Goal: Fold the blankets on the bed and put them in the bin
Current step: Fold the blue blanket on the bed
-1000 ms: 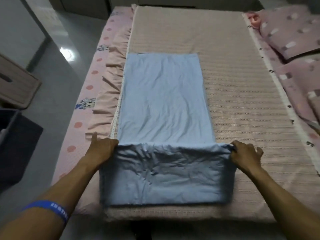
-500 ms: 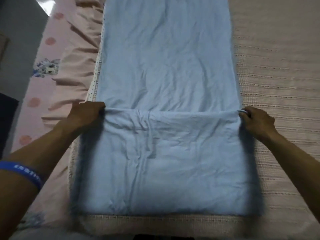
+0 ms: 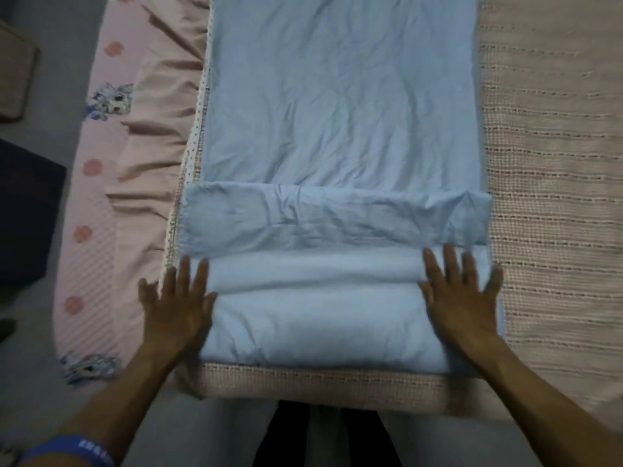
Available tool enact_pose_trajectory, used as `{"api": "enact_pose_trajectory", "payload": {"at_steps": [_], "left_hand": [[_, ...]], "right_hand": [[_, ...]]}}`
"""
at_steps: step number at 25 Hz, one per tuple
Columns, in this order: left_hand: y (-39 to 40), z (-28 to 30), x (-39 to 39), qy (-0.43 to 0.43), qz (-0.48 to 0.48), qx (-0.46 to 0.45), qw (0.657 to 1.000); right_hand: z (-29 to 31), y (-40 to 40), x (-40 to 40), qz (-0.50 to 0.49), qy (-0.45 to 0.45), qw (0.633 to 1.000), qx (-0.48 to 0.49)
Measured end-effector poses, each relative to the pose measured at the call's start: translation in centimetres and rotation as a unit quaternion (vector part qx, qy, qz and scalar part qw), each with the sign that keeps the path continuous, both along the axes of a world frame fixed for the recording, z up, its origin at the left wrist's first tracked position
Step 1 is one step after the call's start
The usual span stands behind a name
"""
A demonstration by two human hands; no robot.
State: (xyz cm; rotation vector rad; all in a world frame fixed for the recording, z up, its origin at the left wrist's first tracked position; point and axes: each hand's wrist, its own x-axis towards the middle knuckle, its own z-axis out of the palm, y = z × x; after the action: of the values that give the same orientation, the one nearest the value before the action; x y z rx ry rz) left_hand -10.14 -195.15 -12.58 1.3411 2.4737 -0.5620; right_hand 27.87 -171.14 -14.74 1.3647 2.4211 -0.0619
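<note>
A light blue blanket (image 3: 340,106) lies as a long strip on the bed, running away from me. Its near end is folded over into a thick flat stack (image 3: 317,315) at the bed's front edge, with a wrinkled flap lying across the far side of the stack. My left hand (image 3: 178,305) lies flat with fingers spread at the stack's left edge. My right hand (image 3: 462,294) presses flat with fingers spread on the stack's right end. Neither hand grips the cloth.
A beige knitted cover (image 3: 553,197) spreads over the bed under the blanket and to the right. A pink dotted sheet with a ruffle (image 3: 135,156) hangs off the left side. A dark bin (image 3: 27,217) stands on the grey floor at the left.
Both hands let go of the folded edge they were pinching and now lie flat on the stack. The fold has been laid further forward, and the view has moved closer to the bed.
</note>
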Motion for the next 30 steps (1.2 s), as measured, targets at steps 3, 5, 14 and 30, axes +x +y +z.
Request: {"api": "enact_pose_trajectory", "payload": {"at_steps": [3,5,14,30], "left_hand": [[-1.3,1.5,0.6,0.031,-0.028,0.03,0.999],[-0.9,1.7,5.4,-0.01,-0.123,0.07,0.99],[-4.6,-1.2,4.7,0.059,-0.22,0.127,0.965],[-20.2,16.6,15.7,-0.015,-0.1,0.082,0.992]], "right_hand": [[1.6,-0.7,1.0,-0.036,-0.029,0.998,0.032],[2.5,-5.0,-2.0,0.064,0.054,0.995,0.05],[0.4,-10.0,6.7,0.049,0.052,0.992,0.105],[17.6,-23.9,19.1,0.095,0.073,0.987,0.106]]}}
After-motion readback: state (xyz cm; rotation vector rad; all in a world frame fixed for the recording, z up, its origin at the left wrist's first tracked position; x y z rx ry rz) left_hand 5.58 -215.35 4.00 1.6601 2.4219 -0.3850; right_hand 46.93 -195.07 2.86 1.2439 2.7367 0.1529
